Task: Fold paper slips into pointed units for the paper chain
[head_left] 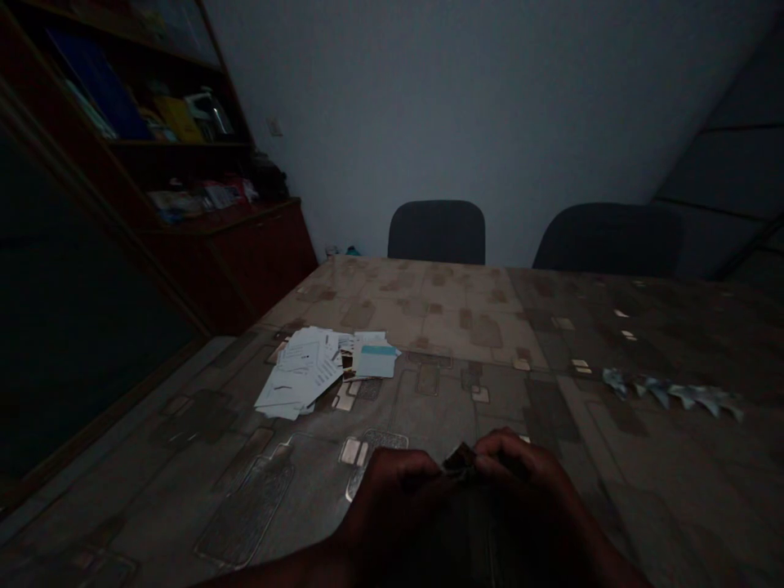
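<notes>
On the tabletop, a heap of papers lies ahead and to the left, a card with a blue band at its right side; a pale jagged strip lies well apart at right; two chairs stand beyond; nothing blocks the hands; the left hand and right hand each have a closed fingertip grip on a small dark piece, held between them near the front; dimness hides its details and the lower palms; print on the papers is unreadable.
</notes>
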A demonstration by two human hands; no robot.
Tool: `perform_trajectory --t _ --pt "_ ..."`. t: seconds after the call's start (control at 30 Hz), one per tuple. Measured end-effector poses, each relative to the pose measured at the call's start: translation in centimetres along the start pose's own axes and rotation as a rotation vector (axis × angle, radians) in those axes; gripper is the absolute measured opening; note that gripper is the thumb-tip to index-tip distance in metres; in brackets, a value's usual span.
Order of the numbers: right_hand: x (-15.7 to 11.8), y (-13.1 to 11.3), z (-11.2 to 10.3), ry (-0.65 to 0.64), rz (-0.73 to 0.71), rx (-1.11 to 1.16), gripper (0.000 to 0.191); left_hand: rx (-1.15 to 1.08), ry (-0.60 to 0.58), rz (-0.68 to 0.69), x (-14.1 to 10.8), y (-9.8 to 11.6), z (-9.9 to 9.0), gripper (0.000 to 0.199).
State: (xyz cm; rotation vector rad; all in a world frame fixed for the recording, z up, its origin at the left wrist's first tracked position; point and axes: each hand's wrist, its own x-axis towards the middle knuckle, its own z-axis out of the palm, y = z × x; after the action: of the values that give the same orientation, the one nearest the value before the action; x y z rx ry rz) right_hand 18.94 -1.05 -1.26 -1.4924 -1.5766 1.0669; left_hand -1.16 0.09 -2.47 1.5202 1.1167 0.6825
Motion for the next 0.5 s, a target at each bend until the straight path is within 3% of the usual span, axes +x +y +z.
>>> perform_trajectory --t 0.3,0.5 --pt "0.1 0.1 -0.1 0.009 -0.044 -0.045 0.022 0.073 -0.03 0.026 0.0 -0.6 -0.1 0.042" --pt "0.2 1.6 -0.1 -0.033 -0.122 -0.355 0.019 0.64 -0.003 0.366 -0.4 -1.2 -1.3 0.04"
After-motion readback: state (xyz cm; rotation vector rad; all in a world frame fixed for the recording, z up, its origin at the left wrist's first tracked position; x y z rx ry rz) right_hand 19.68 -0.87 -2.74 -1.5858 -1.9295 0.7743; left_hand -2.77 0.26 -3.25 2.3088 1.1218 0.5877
